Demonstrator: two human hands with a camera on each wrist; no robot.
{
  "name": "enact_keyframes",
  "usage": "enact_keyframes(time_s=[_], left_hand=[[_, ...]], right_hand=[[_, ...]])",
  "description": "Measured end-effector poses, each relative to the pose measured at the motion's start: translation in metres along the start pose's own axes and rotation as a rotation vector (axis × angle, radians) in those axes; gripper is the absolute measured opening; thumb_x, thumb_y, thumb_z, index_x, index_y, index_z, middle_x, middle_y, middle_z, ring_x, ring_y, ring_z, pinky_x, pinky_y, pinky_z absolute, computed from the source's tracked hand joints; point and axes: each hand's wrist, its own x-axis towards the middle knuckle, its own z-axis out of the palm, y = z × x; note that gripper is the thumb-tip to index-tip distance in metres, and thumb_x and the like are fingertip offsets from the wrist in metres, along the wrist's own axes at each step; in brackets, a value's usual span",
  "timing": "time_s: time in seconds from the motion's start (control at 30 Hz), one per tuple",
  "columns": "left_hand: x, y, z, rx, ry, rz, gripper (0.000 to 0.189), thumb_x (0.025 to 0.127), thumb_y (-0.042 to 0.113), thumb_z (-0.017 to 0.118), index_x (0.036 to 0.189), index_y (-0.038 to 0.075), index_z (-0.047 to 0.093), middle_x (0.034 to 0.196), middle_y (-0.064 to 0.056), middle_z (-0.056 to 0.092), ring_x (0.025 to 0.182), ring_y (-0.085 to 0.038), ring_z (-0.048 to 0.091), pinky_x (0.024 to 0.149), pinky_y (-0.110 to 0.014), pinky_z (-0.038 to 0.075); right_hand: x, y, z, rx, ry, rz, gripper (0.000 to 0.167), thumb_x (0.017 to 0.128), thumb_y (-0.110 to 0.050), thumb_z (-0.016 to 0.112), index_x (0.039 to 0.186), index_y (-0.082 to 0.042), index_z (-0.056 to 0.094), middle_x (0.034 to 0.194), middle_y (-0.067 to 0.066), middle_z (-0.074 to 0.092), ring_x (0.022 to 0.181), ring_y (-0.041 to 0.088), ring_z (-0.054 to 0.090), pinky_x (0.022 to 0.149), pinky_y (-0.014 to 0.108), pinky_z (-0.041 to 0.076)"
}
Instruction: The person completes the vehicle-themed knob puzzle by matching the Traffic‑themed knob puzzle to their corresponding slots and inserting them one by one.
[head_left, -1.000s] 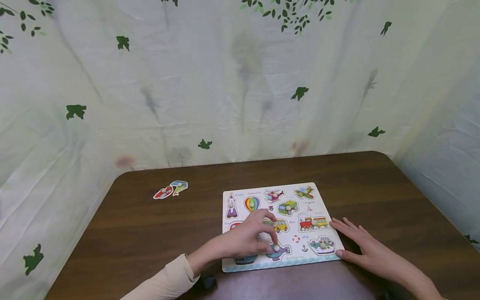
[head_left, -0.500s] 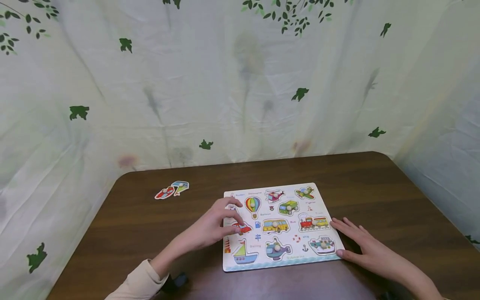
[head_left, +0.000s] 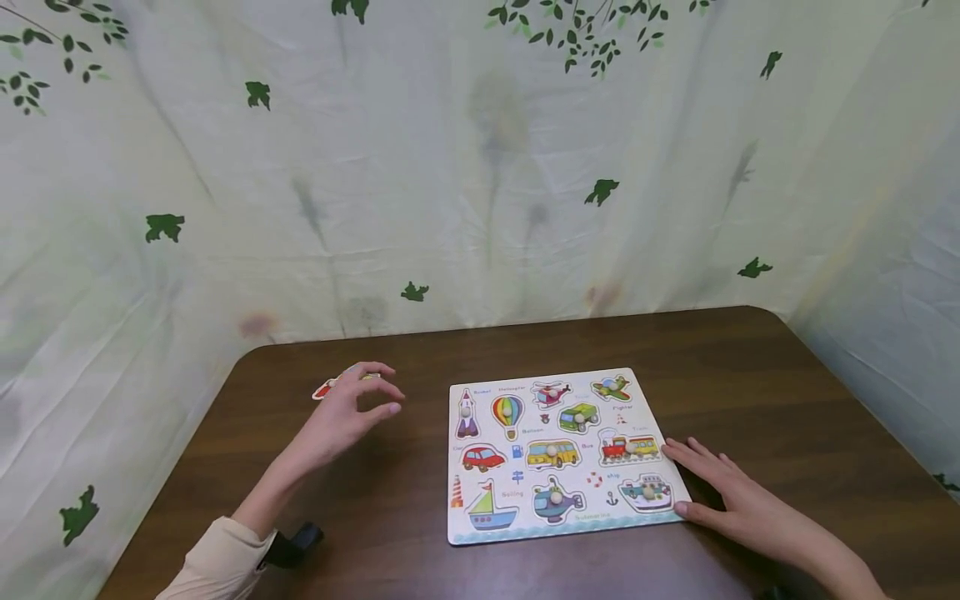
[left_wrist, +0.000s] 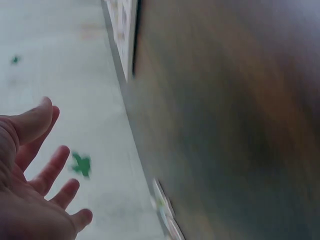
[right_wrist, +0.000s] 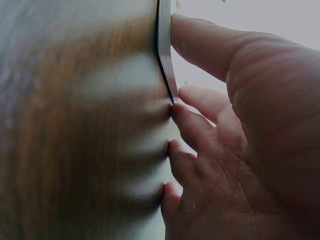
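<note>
A wooden knobbed puzzle board (head_left: 525,529) with vehicle pictures lies on the table. Knobs show on the bus (head_left: 566,454), submarine (head_left: 567,502), train and other pieces; the red car (head_left: 480,458) and sailboat (head_left: 489,517) places show none. My left hand (head_left: 337,425), fingers loosely bent and holding nothing, is left of the board. It overlaps two loose pieces in the head view, with part of a red one (head_left: 322,389) showing beyond it. My right hand (head_left: 731,496) rests at the board's right edge, thumb on the corner (right_wrist: 167,55) and fingertips on the tabletop.
The dark brown table (head_left: 360,517) has rounded far corners. A pale curtain (head_left: 450,167) with green leaf shapes hangs right behind it. A black band (head_left: 292,546) sits on my left wrist, below the cream sleeve.
My left hand has left the submarine, passed back over the car and moved left to the loose pieces, uncovering the board. My right hand has stayed at the edge.
</note>
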Motion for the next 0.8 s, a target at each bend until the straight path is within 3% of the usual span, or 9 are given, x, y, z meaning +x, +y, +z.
enact_keyframes(time_s=[0.17,0.3,0.5,0.63,0.8], left_hand=[[0.003,-0.026,-0.018,0.04,0.093,-0.049,0.013,0.086,0.005,0.075,0.098,0.008,0.074,0.124,-0.016,0.054,0.117,-0.04,0.043,0.09,-0.053,0.035],[0.005,-0.045,-0.027,0.068,0.12,-0.126,0.016,0.087,0.006,0.074,0.103,0.001,0.073,0.126,-0.022,0.053,0.118,-0.043,0.041,0.089,-0.054,0.033],[0.015,-0.066,-0.03,0.13,0.151,-0.165,0.016,0.086,0.005,0.074,0.099,-0.003,0.073,0.12,-0.026,0.056,0.115,-0.044,0.044,0.089,-0.055,0.034],[0.026,-0.076,-0.028,0.212,0.125,-0.211,0.017,0.086,0.01,0.074,0.1,0.001,0.074,0.122,-0.026,0.055,0.115,-0.046,0.042,0.087,-0.061,0.032],[0.034,-0.086,-0.026,0.267,0.066,-0.306,0.023,0.088,0.02,0.074,0.107,0.007,0.073,0.13,-0.025,0.05,0.12,-0.05,0.035,0.089,-0.07,0.023]], right_hand=[[-0.001,0.001,0.0,0.021,0.001,0.016,0.069,0.091,-0.038,0.069,0.15,-0.019,0.04,0.153,0.014,0.038,0.146,0.012,0.012,0.109,0.016,-0.006],[-0.001,0.002,0.0,0.006,-0.005,0.021,0.07,0.09,-0.039,0.069,0.15,-0.02,0.04,0.153,0.013,0.038,0.146,0.011,0.012,0.104,0.009,-0.006],[0.0,0.002,0.0,-0.013,-0.002,0.011,0.069,0.09,-0.04,0.069,0.15,-0.02,0.04,0.152,0.013,0.039,0.144,0.002,0.011,0.1,0.004,-0.005],[-0.001,0.002,0.001,-0.002,0.003,0.008,0.069,0.091,-0.038,0.069,0.15,-0.02,0.04,0.152,0.014,0.038,0.141,-0.006,0.008,0.1,0.005,-0.005],[0.0,0.001,0.001,-0.013,0.004,0.005,0.069,0.091,-0.04,0.069,0.151,-0.02,0.039,0.152,0.012,0.039,0.143,0.0,0.01,0.1,0.005,-0.004]])
